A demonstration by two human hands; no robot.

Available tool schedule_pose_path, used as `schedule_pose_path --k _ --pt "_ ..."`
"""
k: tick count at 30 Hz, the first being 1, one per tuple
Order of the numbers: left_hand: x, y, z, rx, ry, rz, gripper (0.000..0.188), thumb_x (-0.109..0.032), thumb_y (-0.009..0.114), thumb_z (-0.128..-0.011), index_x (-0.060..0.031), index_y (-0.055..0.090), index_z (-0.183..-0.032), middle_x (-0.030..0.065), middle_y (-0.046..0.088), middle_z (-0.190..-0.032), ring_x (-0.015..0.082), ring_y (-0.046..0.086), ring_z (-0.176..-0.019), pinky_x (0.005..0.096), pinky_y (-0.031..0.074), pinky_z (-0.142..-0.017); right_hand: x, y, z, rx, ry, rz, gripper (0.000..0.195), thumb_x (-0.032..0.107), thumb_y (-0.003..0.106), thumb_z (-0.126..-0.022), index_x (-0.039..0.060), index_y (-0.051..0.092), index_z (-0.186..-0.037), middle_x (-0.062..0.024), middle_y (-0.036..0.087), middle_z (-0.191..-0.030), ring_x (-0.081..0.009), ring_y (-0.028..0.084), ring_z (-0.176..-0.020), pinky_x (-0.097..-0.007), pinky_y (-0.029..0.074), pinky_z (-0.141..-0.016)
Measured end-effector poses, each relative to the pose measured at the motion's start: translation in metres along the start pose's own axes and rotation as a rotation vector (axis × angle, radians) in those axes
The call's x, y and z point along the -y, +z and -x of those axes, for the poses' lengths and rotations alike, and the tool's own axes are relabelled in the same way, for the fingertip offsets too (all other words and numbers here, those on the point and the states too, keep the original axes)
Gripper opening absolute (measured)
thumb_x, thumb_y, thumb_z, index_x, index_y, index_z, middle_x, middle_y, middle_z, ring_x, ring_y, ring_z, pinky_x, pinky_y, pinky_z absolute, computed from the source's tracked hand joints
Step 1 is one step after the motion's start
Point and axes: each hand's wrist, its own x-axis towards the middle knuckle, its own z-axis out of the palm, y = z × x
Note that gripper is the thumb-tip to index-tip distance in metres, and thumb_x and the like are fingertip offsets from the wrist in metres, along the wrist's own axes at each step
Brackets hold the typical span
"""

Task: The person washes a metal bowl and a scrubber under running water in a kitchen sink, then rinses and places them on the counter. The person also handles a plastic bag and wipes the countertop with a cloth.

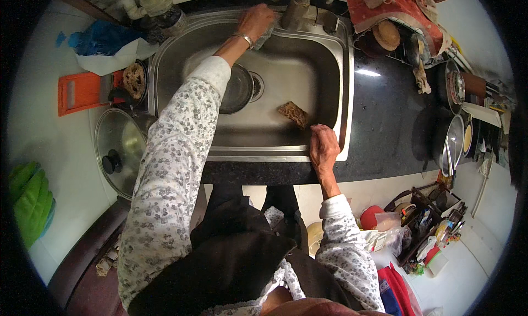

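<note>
My left hand [255,22] reaches across a stainless steel sink [284,77] to its far rim, left of the faucet [298,7]. A grey scouring cloth [265,37] is gripped in it and hangs over the basin's back edge. My right hand [324,147] rests curled on the front rim near the right corner; its palm side is hidden. Just beyond those fingers, a brown scrubbing pad [293,114] lies on the basin floor. Beside the drain [258,86] sits a round dark metal dish or cover [237,91], partly hidden by my left sleeve.
A glass pot lid [120,151] and an orange grater [82,92] are left of the sink. Along the dark countertop [383,122] at right stand pans [449,145] and a rack under a red cloth [392,19]. Cluttered bins [429,221] stand below, right.
</note>
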Motion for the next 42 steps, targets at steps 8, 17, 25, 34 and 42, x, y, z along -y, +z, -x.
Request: schedule_pose_path --k 8,17,25,34,42 --pt "-0.018 0.017 -0.007 -0.222 -0.015 -0.154 0.016 -0.011 0.063 -0.087 -0.0064 0.070 -0.100 0.0134 0.065 -0.100 0.0348 0.063 -0.092 0.0452 0.053 -0.078 0.000 0.001 0.000 -0.008 -0.026 -0.002 0.022 -0.006 0.064 -0.076 0.0033 0.066 -0.095 -0.0117 0.068 -0.096 -0.0306 0.066 -0.095 -0.0382 0.053 -0.083" --pt "-0.035 0.025 0.069 -0.113 0.018 0.428 0.008 -0.007 0.065 -0.087 -0.0043 0.069 -0.092 0.0110 0.066 -0.091 0.0266 0.065 -0.082 0.0373 0.052 -0.073 0.003 -0.002 0.000 0.004 0.000 0.013 0.017 -0.006 0.064 -0.078 0.0031 0.064 -0.093 -0.0114 0.067 -0.094 -0.0304 0.065 -0.094 -0.0382 0.053 -0.082" --pt "-0.051 -0.054 0.161 -0.331 -0.343 0.365 0.011 -0.012 0.069 -0.086 -0.0031 0.067 -0.091 0.0088 0.067 -0.088 0.0236 0.066 -0.079 0.0346 0.051 -0.073 0.000 0.003 0.002 -0.009 -0.016 -0.013 0.018 -0.006 0.064 -0.077 0.0027 0.064 -0.093 -0.0122 0.067 -0.095 -0.0315 0.065 -0.093 -0.0385 0.052 -0.082" --pt "0.018 0.026 0.218 0.199 -0.400 -0.387 0.011 -0.013 0.060 -0.088 -0.0138 0.071 -0.090 0.0107 0.068 -0.098 0.0291 0.066 -0.093 0.0455 0.048 -0.079 0.003 0.002 0.001 0.010 -0.018 -0.019 0.018 -0.007 0.064 -0.078 0.0034 0.066 -0.093 -0.0121 0.067 -0.093 -0.0310 0.065 -0.094 -0.0382 0.052 -0.083" --pt "0.000 -0.031 0.187 0.104 -0.412 0.025 0.007 -0.014 0.065 -0.085 -0.0121 0.071 -0.087 0.0087 0.069 -0.091 0.0281 0.066 -0.084 0.0441 0.046 -0.079 -0.001 0.004 0.004 -0.005 -0.011 -0.014 0.020 -0.006 0.064 -0.078 0.0048 0.067 -0.095 -0.0116 0.068 -0.095 -0.0312 0.066 -0.095 -0.0389 0.052 -0.084"
